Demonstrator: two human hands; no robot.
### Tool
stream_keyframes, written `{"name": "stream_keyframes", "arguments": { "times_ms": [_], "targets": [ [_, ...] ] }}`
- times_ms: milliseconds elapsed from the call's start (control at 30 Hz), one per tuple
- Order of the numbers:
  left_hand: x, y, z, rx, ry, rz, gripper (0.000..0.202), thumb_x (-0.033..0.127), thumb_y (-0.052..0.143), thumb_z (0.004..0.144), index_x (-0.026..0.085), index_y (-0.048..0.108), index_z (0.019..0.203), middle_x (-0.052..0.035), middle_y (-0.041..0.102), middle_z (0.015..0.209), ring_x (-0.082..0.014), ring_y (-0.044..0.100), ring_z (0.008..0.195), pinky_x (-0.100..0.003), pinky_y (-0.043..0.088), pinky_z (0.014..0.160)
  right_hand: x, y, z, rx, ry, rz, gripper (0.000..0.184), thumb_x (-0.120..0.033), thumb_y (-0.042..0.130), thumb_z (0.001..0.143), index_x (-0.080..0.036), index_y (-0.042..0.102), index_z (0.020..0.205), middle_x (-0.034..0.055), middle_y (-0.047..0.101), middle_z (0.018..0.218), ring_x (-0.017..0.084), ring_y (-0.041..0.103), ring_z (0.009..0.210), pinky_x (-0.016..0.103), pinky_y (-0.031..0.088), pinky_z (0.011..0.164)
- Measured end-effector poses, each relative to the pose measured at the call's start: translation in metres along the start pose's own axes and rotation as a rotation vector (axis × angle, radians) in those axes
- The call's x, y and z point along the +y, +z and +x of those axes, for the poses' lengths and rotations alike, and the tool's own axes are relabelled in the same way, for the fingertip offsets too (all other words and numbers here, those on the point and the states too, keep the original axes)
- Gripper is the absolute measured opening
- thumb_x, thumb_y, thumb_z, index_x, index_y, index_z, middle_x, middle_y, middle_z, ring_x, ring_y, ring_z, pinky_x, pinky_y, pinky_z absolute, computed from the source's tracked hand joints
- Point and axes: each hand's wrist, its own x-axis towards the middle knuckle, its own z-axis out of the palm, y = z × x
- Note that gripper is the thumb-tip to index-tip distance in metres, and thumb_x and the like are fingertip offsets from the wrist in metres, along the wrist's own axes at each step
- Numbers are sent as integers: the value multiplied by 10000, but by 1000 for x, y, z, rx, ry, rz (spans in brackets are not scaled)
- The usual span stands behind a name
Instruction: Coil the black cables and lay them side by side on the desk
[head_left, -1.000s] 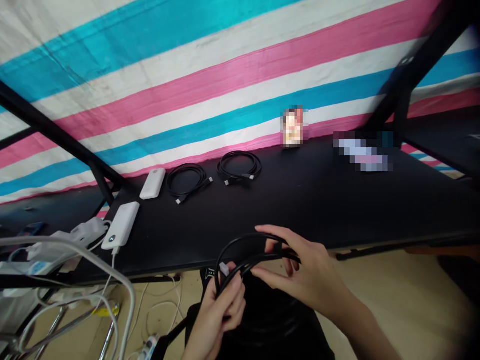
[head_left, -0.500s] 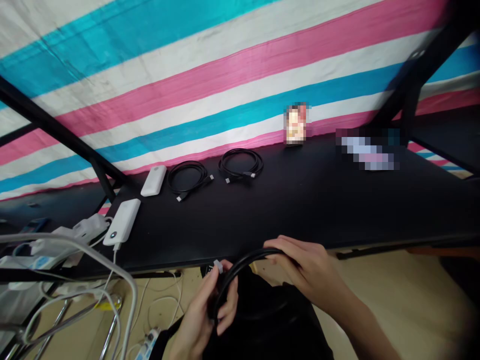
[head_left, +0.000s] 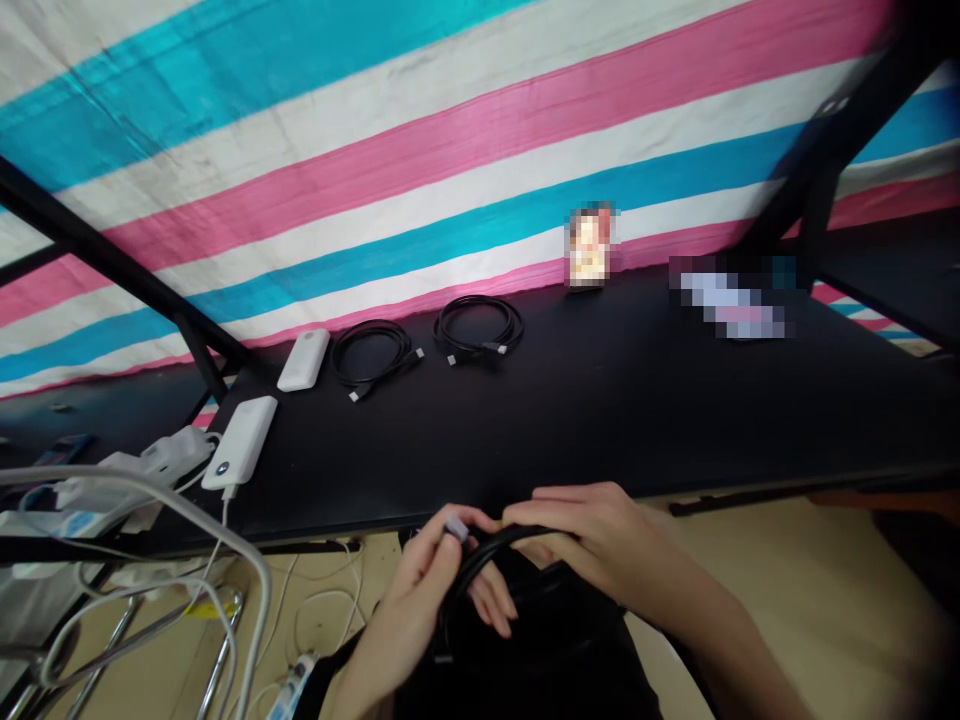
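Observation:
A black cable [head_left: 480, 562] is gathered in loops between my two hands, low in front of the desk's front edge. My left hand [head_left: 431, 580] is closed on its left side, the thumb and index finger pinching a light grey connector [head_left: 456, 528]. The other fingers of that hand lie behind the loops. My right hand [head_left: 585, 525] closes around the top right of the loops, its fingertips close to the left fingers. A dark end of the cable hangs below my left palm.
Two coiled black cables [head_left: 375, 352] lie at the back of the black desk [head_left: 450, 440]. Two white power banks [head_left: 241, 440] are on its left, the nearer one with a white cable plugged in. A white power strip [head_left: 169, 455] and loose white cords crowd the left. Two blurred items sit at the right.
My right hand has moved left and slightly down, nearer to my left hand. My left hand has turned and shifted a little right, and the loops of cable sit lower.

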Motion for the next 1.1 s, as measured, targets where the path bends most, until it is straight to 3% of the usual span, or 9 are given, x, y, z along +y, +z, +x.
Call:
{"name": "stream_keyframes", "arguments": {
  "times_ms": [133, 267, 400, 500, 567, 700, 900, 1000, 1100],
  "targets": [
    [-6, 16, 2, 209, -4, 123, 312, 428, 733, 635, 195, 549, 732, 85, 450, 441, -24, 278, 294, -181, 180, 335, -6, 0, 5, 85, 68, 106, 168, -211, 571, 829, -276, 725, 846, -27, 687, 728, 112, 612, 609, 196, 441, 564],
    [-8, 12, -3, 490, 87, 118, 303, 310, 810, 505, 186, 552, 603, 73, 442, 459, -42, 347, 382, -189, 260, 381, -5, 0, 0, 167, 163, 235, 65, -271, 681, 743, -237, 714, 697, -21, 681, 629, 130, 609, 552, 211, 445, 510],
    [-1, 2, 0, 648, 80, -218, 279, 296, 785, 539, 212, 534, 628, 119, 314, 369, -23, 244, 299, -187, 273, 356, 3, 10, 2, 269, 301, 501, 427, -392, 615, 786, -205, 525, 413, -33, 485, 365, 89, 443, 340, 213, 337, 370],
    [9, 9, 18, 701, 163, -495, 332, 286, 739, 591, 203, 421, 541, 136, 202, 332, -6, 163, 270, -169, 273, 348, 12, 29, 15, 405, 434, 859, 585, -486, 560, 807, -211, 328, 345, -64, 296, 274, 56, 304, 269, 206, 261, 334],
    [12, 19, 33, 710, 199, -671, 385, 269, 729, 598, 195, 361, 516, 135, 218, 336, 1, 156, 275, -160, 258, 346, 18, 42, 26, 604, 481, 1069, 568, -471, 630, 747, -213, 286, 377, -90, 245, 302, 44, 280, 277, 196, 252, 336],
    [1, 41, 64, 649, 257, -815, 431, 281, 713, 623, 203, 305, 510, 121, 259, 369, -19, 226, 304, -176, 242, 353, 35, 57, 36, 769, 609, 1256, 480, -436, 668, 680, -220, 308, 449, -109, 242, 343, 42, 220, 289, 183, 225, 306],
    [-15, 33, 106, 465, 268, -380, 379, 434, 564, 732, 187, 438, 473, 26, 459, 400, -116, 489, 426, -239, 382, 488, 67, 36, 42, 751, 554, 1298, 471, -467, 659, 679, -217, 316, 477, -99, 273, 367, 55, 286, 316, 184, 301, 331],
    [4, 14, 122, 438, 279, -87, 297, 427, 592, 721, 153, 563, 611, -13, 592, 540, -138, 555, 513, -233, 393, 497, 75, 10, 59, 710, 552, 1377, 421, -394, 699, 658, -204, 359, 498, -95, 319, 401, 60, 366, 362, 183, 380, 393],
    [30, 1, 144, 381, 198, 112, 322, 464, 648, 671, 154, 564, 694, 20, 558, 497, -124, 506, 400, -209, 305, 359, 82, -16, 86, 694, 537, 1450, 373, -320, 706, 657, -197, 385, 511, -97, 347, 414, 56, 389, 380, 174, 402, 416]
  ]
}}
